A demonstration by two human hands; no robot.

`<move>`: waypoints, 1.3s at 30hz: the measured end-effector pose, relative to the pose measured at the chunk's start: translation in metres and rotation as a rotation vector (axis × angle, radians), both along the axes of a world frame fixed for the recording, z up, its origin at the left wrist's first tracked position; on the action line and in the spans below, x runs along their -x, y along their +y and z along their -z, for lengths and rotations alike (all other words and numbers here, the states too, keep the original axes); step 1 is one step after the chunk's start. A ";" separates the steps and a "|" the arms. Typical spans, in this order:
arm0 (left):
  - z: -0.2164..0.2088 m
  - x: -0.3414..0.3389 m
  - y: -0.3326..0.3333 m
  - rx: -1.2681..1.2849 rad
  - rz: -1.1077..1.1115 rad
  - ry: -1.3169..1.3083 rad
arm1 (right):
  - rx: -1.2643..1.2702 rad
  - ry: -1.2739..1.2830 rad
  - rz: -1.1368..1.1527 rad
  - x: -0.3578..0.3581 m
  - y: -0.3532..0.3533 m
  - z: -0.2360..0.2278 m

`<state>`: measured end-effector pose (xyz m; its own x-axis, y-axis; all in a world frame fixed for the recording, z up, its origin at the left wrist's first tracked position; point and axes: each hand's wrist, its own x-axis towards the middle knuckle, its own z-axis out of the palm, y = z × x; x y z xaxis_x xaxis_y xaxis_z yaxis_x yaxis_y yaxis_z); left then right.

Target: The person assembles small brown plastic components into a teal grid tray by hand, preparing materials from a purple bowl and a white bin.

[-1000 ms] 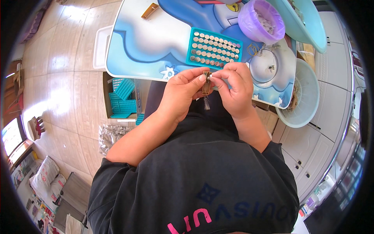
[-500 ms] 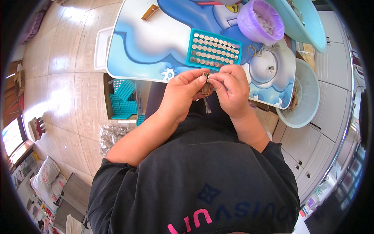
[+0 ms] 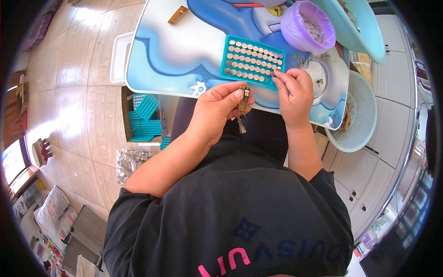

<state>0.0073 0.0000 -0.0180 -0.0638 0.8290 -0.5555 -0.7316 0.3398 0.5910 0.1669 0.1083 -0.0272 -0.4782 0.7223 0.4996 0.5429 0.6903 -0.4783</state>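
My left hand (image 3: 214, 108) is closed on a narrow amber-brown case (image 3: 244, 102), held upright between thumb and fingers near the table's front edge. Small silvery parts show in the case's upper end, and a bundle of thin pale strands (image 3: 241, 125) hangs below it. A teal tray (image 3: 251, 39) with rows of small silver discs (image 3: 250, 58) lies on the table just beyond. Over its near right corner is my right hand (image 3: 295, 94), thumb and fingers pinched together at the discs there. Whatever sits between those fingertips is too small to make out.
Another amber case (image 3: 178, 15) lies at the table's far left. Right of the tray are a wire coil (image 3: 298, 60) and a purple-lined bin (image 3: 295, 32). Large basins (image 3: 376, 41) stand at the right. A box (image 3: 165, 113) of teal trays sits below the table's left side.
My right hand has moved away from the amber case, to the right and forward, onto the tray's near right corner. My left hand stays in place, still holding the case.
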 end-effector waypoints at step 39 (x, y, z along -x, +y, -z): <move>0.006 0.000 -0.005 -0.036 -0.021 -0.015 | 0.066 0.065 -0.281 0.026 -0.041 -0.017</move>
<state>0.0070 -0.0047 -0.0235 -0.0732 0.8472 -0.5262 -0.7470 0.3030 0.5917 0.1413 0.0676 -0.0103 -0.6328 0.5979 0.4920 0.3014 0.7755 -0.5547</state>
